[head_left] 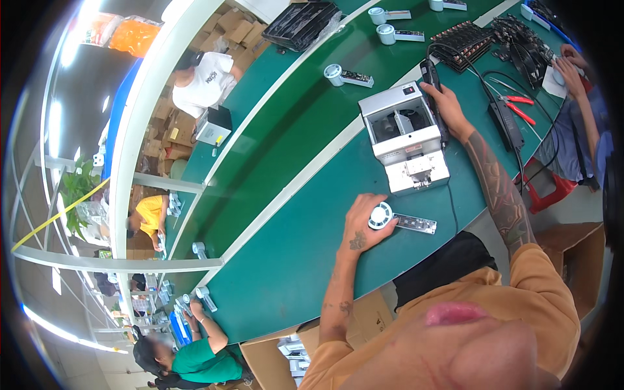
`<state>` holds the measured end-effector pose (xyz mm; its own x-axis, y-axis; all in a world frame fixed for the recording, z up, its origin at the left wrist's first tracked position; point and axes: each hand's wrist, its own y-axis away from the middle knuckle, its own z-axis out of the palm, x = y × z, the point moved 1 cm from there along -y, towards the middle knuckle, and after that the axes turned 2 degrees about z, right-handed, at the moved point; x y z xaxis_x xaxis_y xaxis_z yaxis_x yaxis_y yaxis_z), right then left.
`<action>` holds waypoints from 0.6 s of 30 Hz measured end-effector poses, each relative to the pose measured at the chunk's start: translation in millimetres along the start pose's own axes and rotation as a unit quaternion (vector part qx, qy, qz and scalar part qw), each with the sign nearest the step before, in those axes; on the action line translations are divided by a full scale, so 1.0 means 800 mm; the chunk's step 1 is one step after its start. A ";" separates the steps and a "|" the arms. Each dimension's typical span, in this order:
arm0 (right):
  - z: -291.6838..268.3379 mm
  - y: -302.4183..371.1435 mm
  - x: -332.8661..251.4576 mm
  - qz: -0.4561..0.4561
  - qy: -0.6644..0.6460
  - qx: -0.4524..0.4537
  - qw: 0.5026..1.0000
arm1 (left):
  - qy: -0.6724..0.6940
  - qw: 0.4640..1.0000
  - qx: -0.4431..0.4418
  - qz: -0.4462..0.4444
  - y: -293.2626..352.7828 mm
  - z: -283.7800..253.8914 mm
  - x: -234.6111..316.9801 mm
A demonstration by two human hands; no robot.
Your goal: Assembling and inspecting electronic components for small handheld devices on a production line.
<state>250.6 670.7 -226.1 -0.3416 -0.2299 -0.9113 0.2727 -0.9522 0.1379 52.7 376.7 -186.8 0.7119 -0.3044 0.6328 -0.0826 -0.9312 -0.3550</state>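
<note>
My left hand is closed round the head of a small handheld fan, white with a round slotted grille. Its opened handle, with the circuit board bare, points right along the green table. Beyond it stands a silver screw feeder, with a dark hopper and a small switch on top. At the feeder's right side, my right hand grips a black electric screwdriver, held upright; its lower end is partly hidden along the feeder.
Several similar fans lie on the green conveyor belt. Right of my arm are a black power adapter, red-handled pliers and cables. Stacked circuit boards sit at the back. Co-workers sit at right and along the left.
</note>
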 end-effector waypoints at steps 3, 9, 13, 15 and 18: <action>0.008 0.006 0.000 0.003 -0.008 -0.007 1.000 | -0.005 1.000 -0.004 -0.001 0.004 -0.004 0.000; 0.001 0.001 0.002 0.003 0.003 -0.001 1.000 | 0.000 1.000 -0.009 -0.007 0.004 0.002 -0.003; 0.001 0.002 0.001 0.008 0.003 0.003 1.000 | -0.007 1.000 -0.013 0.004 0.001 0.000 -0.003; 0.007 0.007 -0.003 0.007 0.002 -0.003 1.000 | -0.012 1.000 -0.011 0.002 0.004 -0.002 -0.004; 0.010 0.009 -0.003 0.010 0.004 -0.010 1.000 | -0.004 1.000 -0.005 -0.002 0.006 -0.004 -0.003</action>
<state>246.5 662.5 -219.9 -0.3294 -0.2473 -0.9112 0.2966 -0.9433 0.1488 48.4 372.3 -188.3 0.7183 -0.2994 0.6280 -0.0877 -0.9344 -0.3452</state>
